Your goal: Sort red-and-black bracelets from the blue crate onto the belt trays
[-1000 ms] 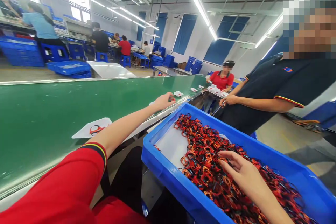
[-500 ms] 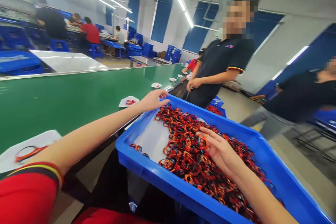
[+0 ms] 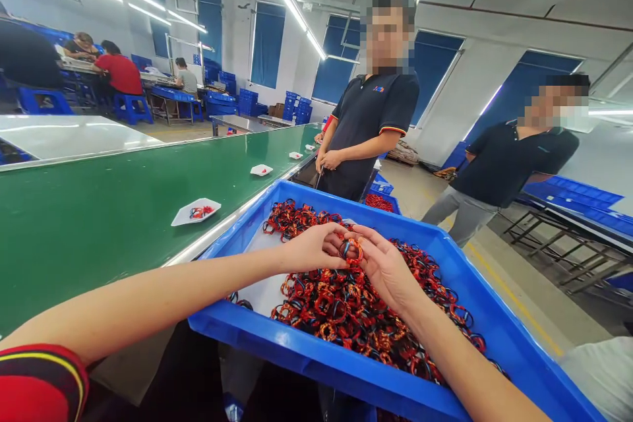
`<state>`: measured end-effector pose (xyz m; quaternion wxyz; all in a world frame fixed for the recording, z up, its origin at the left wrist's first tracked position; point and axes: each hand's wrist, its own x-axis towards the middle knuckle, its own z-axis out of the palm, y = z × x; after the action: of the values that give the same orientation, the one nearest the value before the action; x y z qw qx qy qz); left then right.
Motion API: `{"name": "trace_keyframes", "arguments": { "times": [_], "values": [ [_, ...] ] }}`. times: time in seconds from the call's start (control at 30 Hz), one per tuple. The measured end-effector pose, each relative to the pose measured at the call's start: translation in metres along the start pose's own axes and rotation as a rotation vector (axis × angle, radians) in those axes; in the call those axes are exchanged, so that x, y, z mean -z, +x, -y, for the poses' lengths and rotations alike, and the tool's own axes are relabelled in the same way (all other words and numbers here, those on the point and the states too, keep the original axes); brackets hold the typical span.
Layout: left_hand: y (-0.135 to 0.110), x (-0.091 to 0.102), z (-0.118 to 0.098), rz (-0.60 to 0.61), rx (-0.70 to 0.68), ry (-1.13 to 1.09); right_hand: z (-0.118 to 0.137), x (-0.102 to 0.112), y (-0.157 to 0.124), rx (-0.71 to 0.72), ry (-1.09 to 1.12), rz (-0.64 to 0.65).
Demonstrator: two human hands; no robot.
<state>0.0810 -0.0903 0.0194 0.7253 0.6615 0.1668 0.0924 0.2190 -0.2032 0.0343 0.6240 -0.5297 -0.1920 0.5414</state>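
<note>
My left hand (image 3: pixel 316 249) and my right hand (image 3: pixel 388 267) meet above a blue tub. Between their fingertips is a small red, orange and black ring-shaped band (image 3: pixel 355 254) with a bit of light blue on it. My right thumb and fingers pinch it, while my left fingers curl round its other side. Whether it is one band or more I cannot make out. Beneath lies a heap of similar bands (image 3: pixel 341 310), filling much of the blue tub (image 3: pixel 297 349). Some of the heap is hidden by my hands and forearms.
A green conveyor belt (image 3: pixel 99 211) runs along the left, carrying a white dish (image 3: pixel 196 211) with red pieces and several more dishes farther off. One person (image 3: pixel 373 112) stands just beyond the tub, another person (image 3: pixel 514 158) to the right. A tub of red pieces (image 3: pixel 380 203) stands behind.
My left hand has come from the tub's far left rim to my right hand, and its fingers are now at the band. The view has turned to the right.
</note>
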Motion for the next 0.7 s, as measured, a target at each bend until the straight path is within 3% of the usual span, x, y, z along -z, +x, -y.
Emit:
{"name": "trace_keyframes", "arguments": {
  "times": [0.17,0.23,0.37,0.5,0.6,0.7],
  "values": [
    [-0.004,0.004,-0.010,0.011,0.198,-0.326,-0.002,0.001,0.001,0.104,-0.097,-0.016],
    [-0.005,0.006,-0.012,-0.016,0.192,-0.338,-0.003,0.002,0.002,0.143,-0.153,-0.005],
    [-0.007,0.007,-0.010,-0.066,-0.038,-0.031,-0.006,0.006,0.002,0.177,-0.238,0.008],
    [-0.011,0.004,-0.008,-0.104,-0.205,0.306,-0.008,0.007,0.001,-0.028,-0.149,0.132],
    [-0.012,0.003,-0.008,-0.132,-0.252,0.429,-0.007,0.005,0.000,-0.024,-0.189,0.149],
    [-0.010,0.005,-0.005,-0.184,-0.214,0.342,-0.006,0.003,0.001,0.079,-0.249,0.091]
  ]
}}
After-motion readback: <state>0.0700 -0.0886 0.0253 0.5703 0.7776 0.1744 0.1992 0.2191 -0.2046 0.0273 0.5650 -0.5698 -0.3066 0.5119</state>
